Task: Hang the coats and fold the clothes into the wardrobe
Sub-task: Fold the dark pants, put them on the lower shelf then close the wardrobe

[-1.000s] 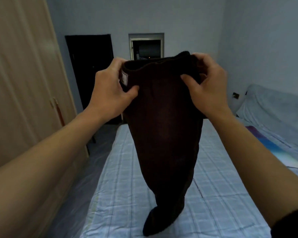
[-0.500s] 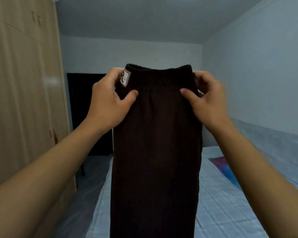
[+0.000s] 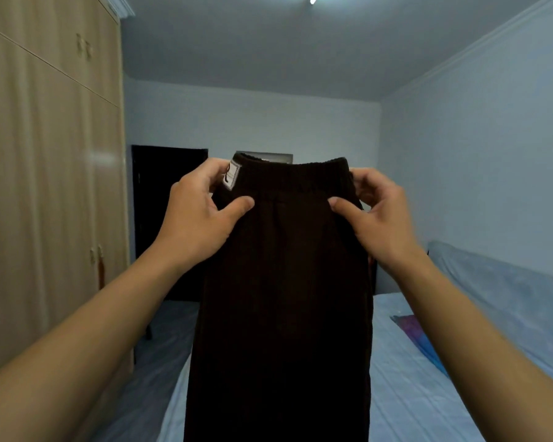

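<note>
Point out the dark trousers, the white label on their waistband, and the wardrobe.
dark trousers (image 3: 281, 298), head view, on the front of the hanging fabric.
white label (image 3: 231, 177), head view, on the patch's face at the waistband's left corner.
wardrobe (image 3: 45, 186), head view, on its closed lower door.

Dark ribbed matt cloth trousers (image 3: 281, 298), glossy pale wood-look wardrobe (image 3: 45, 186), smooth cloth bed sheet (image 3: 406, 393), matt painted wall (image 3: 476, 154)
</note>
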The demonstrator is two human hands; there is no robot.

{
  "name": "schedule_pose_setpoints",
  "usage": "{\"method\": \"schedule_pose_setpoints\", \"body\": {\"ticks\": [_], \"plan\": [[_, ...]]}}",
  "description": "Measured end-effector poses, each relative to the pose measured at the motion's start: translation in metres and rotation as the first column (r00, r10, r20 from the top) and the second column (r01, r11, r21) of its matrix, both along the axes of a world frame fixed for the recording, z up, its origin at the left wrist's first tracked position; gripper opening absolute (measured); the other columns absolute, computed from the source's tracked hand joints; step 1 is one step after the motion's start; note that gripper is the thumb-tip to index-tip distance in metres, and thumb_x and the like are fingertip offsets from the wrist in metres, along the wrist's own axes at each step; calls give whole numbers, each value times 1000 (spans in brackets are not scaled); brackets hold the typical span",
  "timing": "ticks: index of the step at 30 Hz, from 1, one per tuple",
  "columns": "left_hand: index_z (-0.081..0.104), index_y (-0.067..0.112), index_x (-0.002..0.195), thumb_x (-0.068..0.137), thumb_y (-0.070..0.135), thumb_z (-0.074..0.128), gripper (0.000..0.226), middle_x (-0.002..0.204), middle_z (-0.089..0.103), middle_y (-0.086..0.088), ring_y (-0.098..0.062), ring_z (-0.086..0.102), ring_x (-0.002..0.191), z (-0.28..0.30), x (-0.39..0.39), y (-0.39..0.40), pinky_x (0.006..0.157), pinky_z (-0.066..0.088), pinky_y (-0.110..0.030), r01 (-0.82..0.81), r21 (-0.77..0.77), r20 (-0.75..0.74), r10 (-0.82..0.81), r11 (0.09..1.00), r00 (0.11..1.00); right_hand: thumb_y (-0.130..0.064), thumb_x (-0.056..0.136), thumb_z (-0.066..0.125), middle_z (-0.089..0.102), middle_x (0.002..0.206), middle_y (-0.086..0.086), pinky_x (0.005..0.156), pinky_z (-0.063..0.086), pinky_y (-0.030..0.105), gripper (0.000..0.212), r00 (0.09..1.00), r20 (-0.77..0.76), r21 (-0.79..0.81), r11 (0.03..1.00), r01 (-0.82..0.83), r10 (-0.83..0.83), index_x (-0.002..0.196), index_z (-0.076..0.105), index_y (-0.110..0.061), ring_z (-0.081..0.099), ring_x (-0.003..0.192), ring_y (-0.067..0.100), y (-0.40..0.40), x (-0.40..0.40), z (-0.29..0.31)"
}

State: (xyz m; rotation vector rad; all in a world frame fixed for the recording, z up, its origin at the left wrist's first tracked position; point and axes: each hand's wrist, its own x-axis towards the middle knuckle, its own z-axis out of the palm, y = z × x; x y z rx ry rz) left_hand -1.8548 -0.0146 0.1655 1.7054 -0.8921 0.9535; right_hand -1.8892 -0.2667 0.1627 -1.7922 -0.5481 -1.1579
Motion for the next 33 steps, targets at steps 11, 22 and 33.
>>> {"method": "schedule_pose_setpoints", "body": {"ticks": [11, 22, 33], "plan": [[67, 22, 110, 87, 10, 74, 27, 106, 73, 2, -12, 71, 98, 7, 144, -74, 82, 60, -37, 44, -93, -100, -53, 995, 994, -11, 87, 74, 71, 101, -4, 80, 60, 35, 26, 987, -38, 84, 985, -152, 155, 111, 66, -20, 70, 94, 17, -75, 155, 8], [53, 16, 97, 84, 12, 77, 27, 85, 60, 7, -1, 54, 67, 27, 404, -200, 70, 50, -27, -277, 10, -144, 276, 961, 950, 3, 85, 70, 73, 98, 7, 82, 62, 44, 27, 974, -112, 283, 946, -160, 198, 103, 66, -16, 72, 89, 21, -164, 418, 13], [51, 18, 105, 84, 11, 74, 31, 94, 62, 16, -4, 64, 92, 25, 371, -197, 83, 57, -32, -131, 28, 6, 131, 991, 991, 0, 82, 74, 64, 97, -5, 77, 54, 23, 34, 975, 29, 117, 968, -223, 221, 103, 62, -24, 64, 92, 13, -188, 373, 17]]}}
